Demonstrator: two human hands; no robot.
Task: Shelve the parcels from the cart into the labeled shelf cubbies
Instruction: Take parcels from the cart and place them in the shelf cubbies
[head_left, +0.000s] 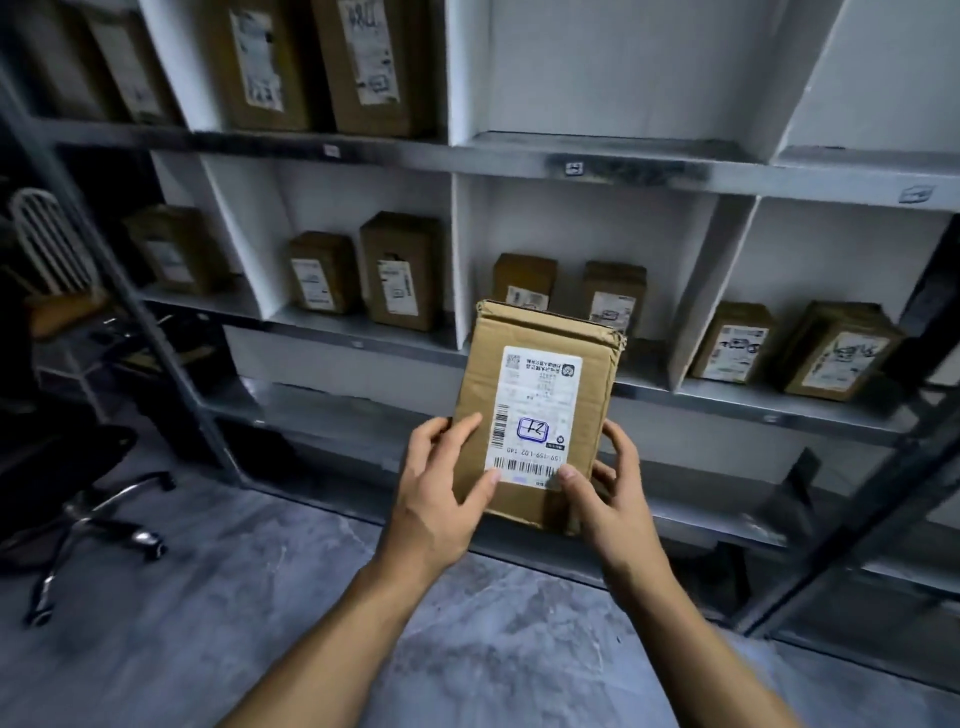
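I hold a brown cardboard parcel (550, 364) upright in front of the shelf unit (519, 161). Its white shipping label faces me upside down, with a handwritten number in a blue box. My left hand (441, 493) grips the parcel's lower left edge, thumb on the label. My right hand (608, 493) grips the lower right corner. The parcel hangs in front of the middle-row cubby (571, 223), which holds two small boxes (524, 283) behind it. Small label tags (574, 168) sit on the shelf edges.
Other cubbies hold brown parcels: two tall ones at top (311, 62), two at middle left (363, 275), two at middle right (789, 348). The top middle cubby (623, 73) is bare. An office chair base (104, 519) stands on the grey floor at left. The cart is out of view.
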